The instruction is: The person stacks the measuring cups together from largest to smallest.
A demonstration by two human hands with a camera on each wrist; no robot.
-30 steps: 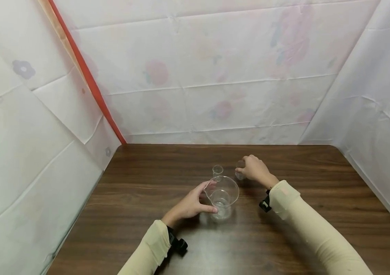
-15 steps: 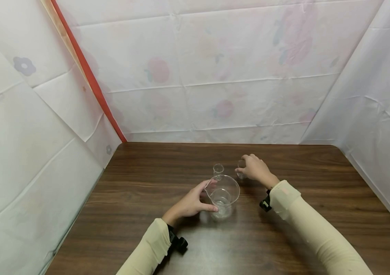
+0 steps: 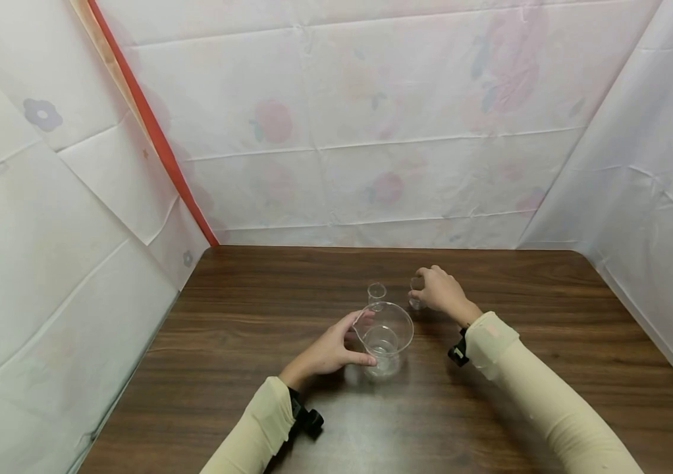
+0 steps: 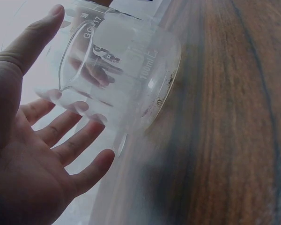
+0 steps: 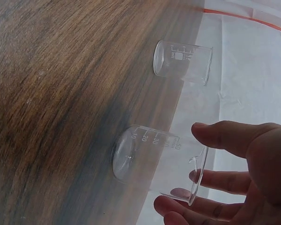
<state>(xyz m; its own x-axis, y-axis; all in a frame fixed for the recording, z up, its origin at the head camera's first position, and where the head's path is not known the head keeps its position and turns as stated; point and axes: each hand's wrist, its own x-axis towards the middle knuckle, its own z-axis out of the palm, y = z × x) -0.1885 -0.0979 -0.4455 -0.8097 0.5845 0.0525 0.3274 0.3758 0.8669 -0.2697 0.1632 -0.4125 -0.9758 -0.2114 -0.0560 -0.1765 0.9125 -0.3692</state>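
Observation:
A large glass beaker stands on the dark wooden table with a smaller beaker nested inside it. My left hand holds the large one from the left, thumb at the near side and fingers round the far side; white print shows on the glass in the left wrist view. Farther back to the right, my right hand pinches a small graduated beaker by its rim between thumb and fingers. This beaker is upright, its base at the table. Fingers partly cover it in the head view.
Another small beaker stands just behind the large one, between the two hands. White patterned sheets rise behind the table's back edge and along both sides. A red strip runs down the back left corner.
The head view has shifted very slightly. Both hands keep their places on the beakers, and the small beaker in the right hand has barely moved.

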